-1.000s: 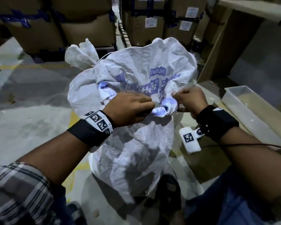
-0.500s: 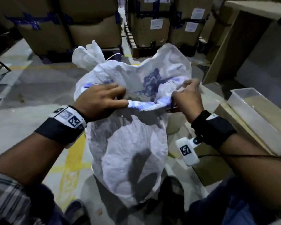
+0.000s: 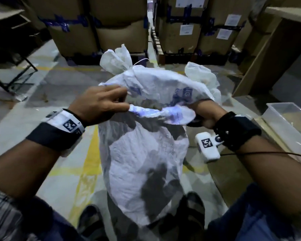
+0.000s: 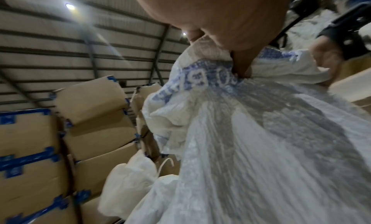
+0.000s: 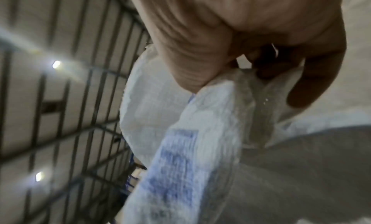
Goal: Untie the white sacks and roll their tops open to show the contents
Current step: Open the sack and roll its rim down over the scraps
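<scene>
**Sack mouth pulled wider between 2 hands**

The white woven sack (image 3: 142, 153) stands on the concrete floor (image 3: 16, 136) between the person's feet, its blue-printed top rim (image 3: 156, 113) rolled into a band. The left hand (image 3: 101, 103) pinches the left end of that band, thumb beneath and fingers (image 3: 115, 89) spread loosely over the far edge. The right hand (image 3: 203, 112) is curled round the bunched right end of the rim; the right wrist view shows cloth clamped between thumb and fingers.

Against the frame 0.5 s ago, the hands are farther apart and the rim is stretched into a wider gap, so the far wall of the sack now shows its blue lettering above a dark opening. The contents are too dim to make out. The camera has tipped down, bringing both sandalled feet into view.

Behind the open sack, a second white sack (image 3: 116, 60) with a tied neck leans by the stacked cardboard cartons (image 3: 73, 35). A clear plastic tub (image 3: 288, 122) sits at the right.
</scene>
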